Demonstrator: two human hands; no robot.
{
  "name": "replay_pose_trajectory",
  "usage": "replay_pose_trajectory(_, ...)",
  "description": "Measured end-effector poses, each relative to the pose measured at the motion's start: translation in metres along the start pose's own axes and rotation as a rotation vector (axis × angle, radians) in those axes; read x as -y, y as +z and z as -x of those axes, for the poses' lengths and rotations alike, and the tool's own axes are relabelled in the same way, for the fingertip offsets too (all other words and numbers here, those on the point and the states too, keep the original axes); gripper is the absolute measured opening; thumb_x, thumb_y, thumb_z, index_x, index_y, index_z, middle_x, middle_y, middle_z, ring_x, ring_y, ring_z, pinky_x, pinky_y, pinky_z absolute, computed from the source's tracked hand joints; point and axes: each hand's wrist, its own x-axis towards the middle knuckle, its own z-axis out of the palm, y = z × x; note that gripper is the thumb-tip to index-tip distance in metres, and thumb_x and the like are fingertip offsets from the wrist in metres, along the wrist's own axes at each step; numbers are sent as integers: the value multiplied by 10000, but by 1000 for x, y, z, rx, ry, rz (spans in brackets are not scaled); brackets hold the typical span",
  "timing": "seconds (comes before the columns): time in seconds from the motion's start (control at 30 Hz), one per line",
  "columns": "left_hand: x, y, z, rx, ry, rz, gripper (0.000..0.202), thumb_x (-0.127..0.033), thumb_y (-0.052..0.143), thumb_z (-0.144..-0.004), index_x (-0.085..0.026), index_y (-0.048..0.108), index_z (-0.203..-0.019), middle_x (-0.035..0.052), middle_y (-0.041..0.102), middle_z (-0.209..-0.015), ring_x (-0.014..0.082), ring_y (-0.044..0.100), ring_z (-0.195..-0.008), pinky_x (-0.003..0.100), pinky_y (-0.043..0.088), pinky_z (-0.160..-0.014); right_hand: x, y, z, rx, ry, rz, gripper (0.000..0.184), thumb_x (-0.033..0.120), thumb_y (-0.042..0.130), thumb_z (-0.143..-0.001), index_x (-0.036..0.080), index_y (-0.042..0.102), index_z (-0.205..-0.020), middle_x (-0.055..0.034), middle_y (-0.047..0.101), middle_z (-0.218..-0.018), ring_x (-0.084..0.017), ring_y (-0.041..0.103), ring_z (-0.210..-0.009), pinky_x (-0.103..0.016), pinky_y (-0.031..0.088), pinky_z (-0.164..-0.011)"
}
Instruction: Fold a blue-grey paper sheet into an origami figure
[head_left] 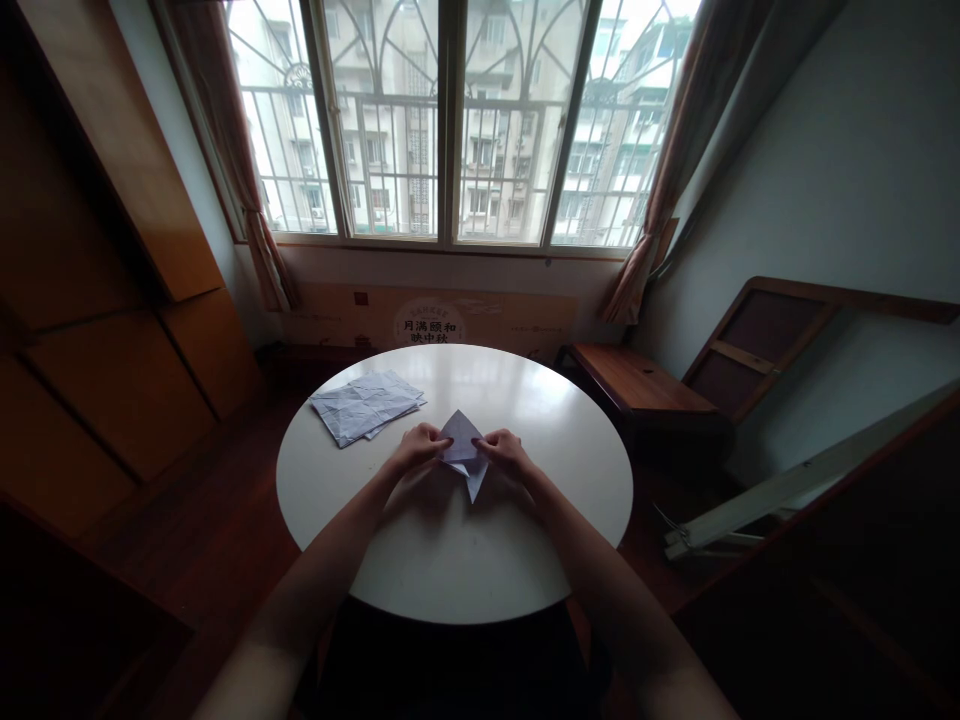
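Between my two hands is a folded sheet of paper [461, 438], pale bluish-white, with a pointed top and a narrow flap hanging down toward me. My left hand [420, 445] pinches its left edge, the thumb lying on the near face. On the opposite edge my right hand [502, 450] grips in the same way, thumb on the paper and fingers curled behind. The fingers behind the sheet are mostly hidden. Below it all lies the round white table [457, 570]; whether the paper touches its top I cannot tell.
Creased paper sheets [367, 405] lie stacked at the table's back left. Beyond the table are a printed cardboard panel [330, 315] and a barred window [390, 130]. A low wooden bench [637, 378] stands at the right, and orange cabinets [112, 390] line the left.
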Motion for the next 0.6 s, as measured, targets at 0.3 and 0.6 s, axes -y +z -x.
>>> replay_pose_trajectory(0.3, -13, -2, 2, -463, 363, -83, 382, -400, 630, -830, -198, 659, -1153, 110, 599, -1108, 251, 561, -1066, 392, 460, -925, 0, -1, -3, -114, -49, -13, 386, 407, 478, -773, 156, 570, -494, 18, 446, -458, -133, 486, -558, -265, 342, -687)
replay_pose_trajectory(0.6, -14, 7, 4, -208, 437, -13, 296, -242, 578, -881, -198, 628, -1170, 57, 668, -984, 166, 646, -835, 307, 535, -775, 3, -3, -2, -118, 38, -34, 343, 343, 496, -760, 166, 582, -480, -24, 576, -475, -137, 534, -518, -251, 361, -614)
